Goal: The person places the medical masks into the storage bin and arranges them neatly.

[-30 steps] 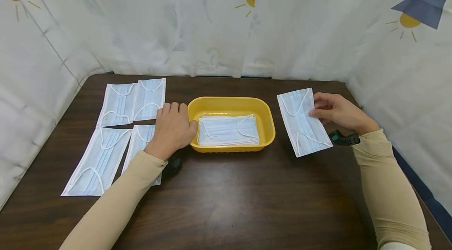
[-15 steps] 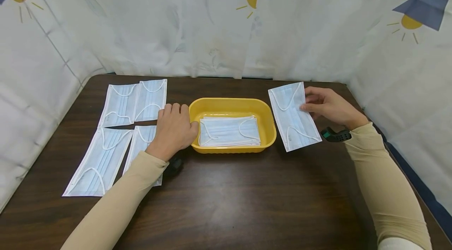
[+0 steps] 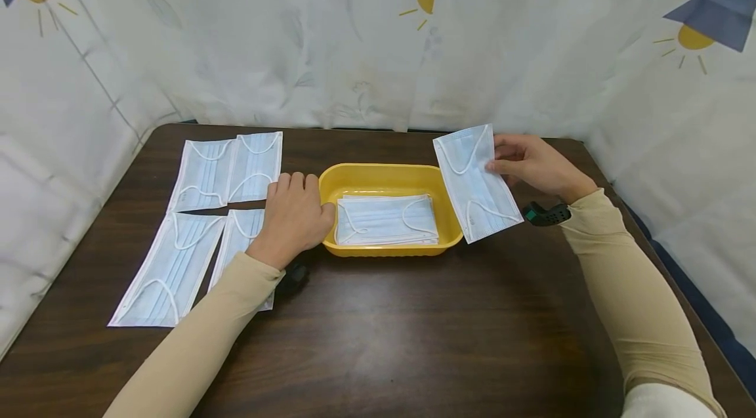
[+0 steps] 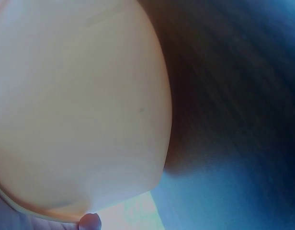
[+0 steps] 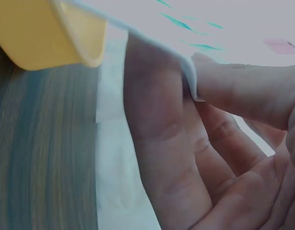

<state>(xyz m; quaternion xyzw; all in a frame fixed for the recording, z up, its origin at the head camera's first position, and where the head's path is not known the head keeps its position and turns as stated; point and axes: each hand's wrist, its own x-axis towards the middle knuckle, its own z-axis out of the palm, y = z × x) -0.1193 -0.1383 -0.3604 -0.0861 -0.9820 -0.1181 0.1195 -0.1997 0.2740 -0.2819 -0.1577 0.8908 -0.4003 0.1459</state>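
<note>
A light blue mask [image 3: 477, 182] hangs tilted at the right end of the yellow basin [image 3: 384, 250], overlapping its rim in the head view. My right hand [image 3: 534, 165] pinches that mask's right edge between thumb and fingers; the right wrist view shows the pinched edge [image 5: 190, 76] close up. Inside the basin lies a small stack of masks [image 3: 386, 221]. My left hand [image 3: 295, 218] grips the basin's left rim, its fingers partly hidden behind the hand. In the left wrist view the basin's side [image 4: 80, 105] fills much of the picture, with a fingertip at the bottom.
Left of the basin, several masks [image 3: 168, 267] lie flat on the dark wooden table [image 3: 384, 339] in two rows, one partly covered by the left forearm. A printed white curtain [image 3: 354, 44] surrounds the table's back and sides.
My right hand has carried its mask leftward and slightly up, from beside the basin to overlapping its right rim. The left hand keeps its grip on the basin.
</note>
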